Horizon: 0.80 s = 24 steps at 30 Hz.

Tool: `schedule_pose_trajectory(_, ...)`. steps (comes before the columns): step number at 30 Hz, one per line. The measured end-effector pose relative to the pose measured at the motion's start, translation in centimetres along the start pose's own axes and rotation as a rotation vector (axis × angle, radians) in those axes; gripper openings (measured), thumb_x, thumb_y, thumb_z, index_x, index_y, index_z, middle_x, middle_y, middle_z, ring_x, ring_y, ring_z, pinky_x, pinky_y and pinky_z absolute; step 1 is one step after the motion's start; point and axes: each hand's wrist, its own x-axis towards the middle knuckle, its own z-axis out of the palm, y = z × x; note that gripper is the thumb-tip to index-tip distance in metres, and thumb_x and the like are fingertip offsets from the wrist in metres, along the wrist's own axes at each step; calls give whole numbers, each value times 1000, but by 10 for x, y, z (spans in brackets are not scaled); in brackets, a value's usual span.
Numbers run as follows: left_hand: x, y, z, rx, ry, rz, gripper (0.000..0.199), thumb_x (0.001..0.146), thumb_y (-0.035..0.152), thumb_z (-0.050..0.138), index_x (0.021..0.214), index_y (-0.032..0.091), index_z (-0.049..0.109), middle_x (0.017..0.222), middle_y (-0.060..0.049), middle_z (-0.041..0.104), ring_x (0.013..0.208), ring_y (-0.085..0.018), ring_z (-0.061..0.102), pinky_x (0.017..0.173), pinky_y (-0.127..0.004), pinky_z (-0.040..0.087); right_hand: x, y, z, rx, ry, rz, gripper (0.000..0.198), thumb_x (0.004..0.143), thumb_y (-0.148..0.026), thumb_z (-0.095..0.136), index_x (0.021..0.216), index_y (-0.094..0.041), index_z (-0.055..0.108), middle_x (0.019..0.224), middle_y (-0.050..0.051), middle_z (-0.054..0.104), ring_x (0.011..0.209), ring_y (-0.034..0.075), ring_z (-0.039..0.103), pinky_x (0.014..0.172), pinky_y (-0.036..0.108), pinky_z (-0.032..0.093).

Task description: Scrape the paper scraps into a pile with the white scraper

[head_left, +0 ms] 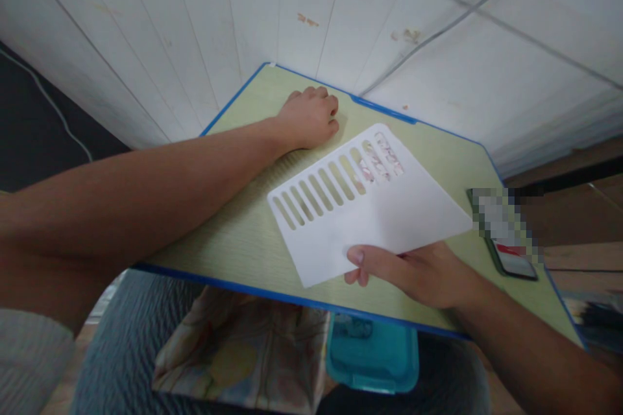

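Note:
My right hand [409, 269] grips a white slotted sheet [384, 217] by its near edge, thumb on top and fingertips underneath. The sheet is flat, stiff-looking and four-sided, with a row of long rounded slots along its far edge. It is tilted above the small table [233, 233]. Through the slots at its upper right shows something pinkish and white that I cannot make out. Farther back, my left hand [311, 115] rests on the tabletop with its fingers curled in. Its palm is hidden, and no object shows in it. The sheet is apart from its fingers.
A phone [518, 267], partly pixelated, lies at the table's right edge. Below the near edge are a teal plastic box [374, 356] and a patterned cloth [243, 350] on my lap. A white panelled wall [195, 26] with a grey cable [440, 31] stands behind the table.

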Motion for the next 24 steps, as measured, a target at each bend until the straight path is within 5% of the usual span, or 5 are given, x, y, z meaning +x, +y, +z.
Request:
schedule_pose_trajectory(6, -1, 1, -2, -5, -8, 0, 53, 118, 32, 55, 157, 10, 82, 172, -32, 74, 162, -50, 65, 138, -70, 48, 1, 2, 3, 17, 62, 3, 44, 115, -43, 84, 75, -28, 78, 78, 5, 90, 76, 25, 91, 73, 31, 75)
schedule_pose_trajectory(12, -1, 3, -3, 24, -27, -6, 54, 118, 28, 53, 160, 8, 80, 173, -30, 73, 163, -47, 65, 139, -66, 48, 1, -1, 4, 37, -71, 32, 43, 116, -47, 85, 79, -27, 82, 82, 5, 92, 75, 24, 89, 73, 31, 75)
schedule_pose_trajectory(20, -2, 1, -2, -6, -1, -14, 49, 119, 30, 53, 156, 15, 82, 174, -28, 74, 160, -45, 64, 138, -66, 47, -1, -3, 5, -6, -55, -2, 45, 117, -49, 86, 77, -28, 87, 78, 3, 90, 72, 23, 87, 72, 32, 74)
schedule_pose_trajectory(22, -1, 1, -2, 0, -7, -3, 48, 120, 32, 54, 155, 14, 82, 173, -28, 75, 159, -46, 65, 136, -65, 49, -1, 0, -2, -6, 41, -32, 47, 117, -51, 89, 76, -29, 86, 76, 3, 89, 71, 24, 87, 74, 35, 75)
schedule_pose_trajectory(24, 0, 0, -2, 12, -15, 6, 48, 119, 34, 58, 155, 15, 83, 171, -28, 76, 158, -46, 67, 134, -63, 51, -1, 4, -15, -6, 297, -57, 46, 115, -54, 91, 77, -30, 84, 76, 5, 88, 70, 27, 87, 75, 40, 77)
